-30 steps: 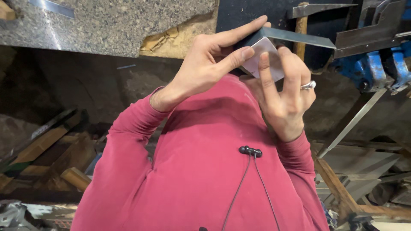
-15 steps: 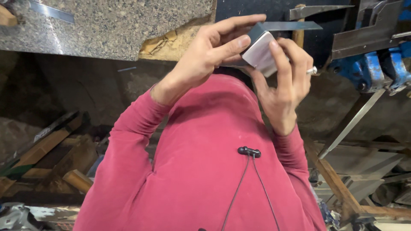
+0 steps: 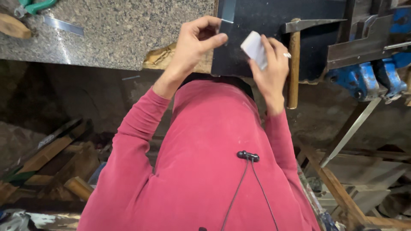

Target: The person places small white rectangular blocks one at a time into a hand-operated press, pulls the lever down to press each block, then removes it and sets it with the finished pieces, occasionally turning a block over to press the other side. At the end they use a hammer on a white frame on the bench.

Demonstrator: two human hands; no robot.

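Both hands now lower over the black slab (image 3: 274,25), right hand (image 3: 269,70) pinching a white block (image 3: 254,50) at its fingertips, left hand (image 3: 195,45) curled, thumb and forefinger narrow, touching a metal strip (image 3: 227,10).

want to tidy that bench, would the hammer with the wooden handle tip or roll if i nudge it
The hammer lies flat on the dark slab, so tipping seems unlikely. Its metal head looks heavy, so it would probably pivot, not roll. The handle overhangs the edge, so it might slide off.
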